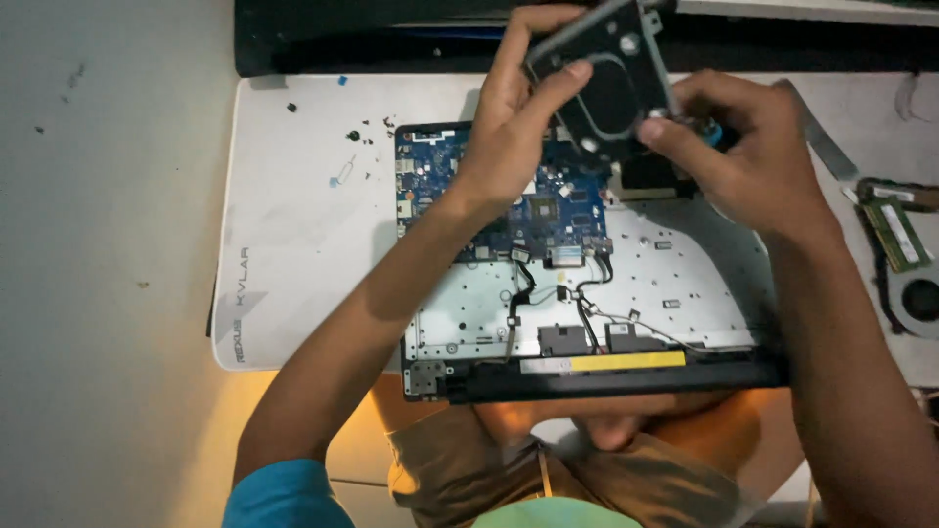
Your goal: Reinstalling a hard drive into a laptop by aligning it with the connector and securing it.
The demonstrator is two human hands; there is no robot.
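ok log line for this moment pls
left hand: holds drive caddy | right hand: on caddy edge | below: opened laptop on white mat

From my remote seat I see one clear label: a long yellow strip sticker [626, 361] lying along the near edge of the opened laptop chassis [469, 313], just above its dark hinge bar. Left of the chassis, the white work mat [293, 254] carries grey printed lettering near its left edge. I see no packages or screens.
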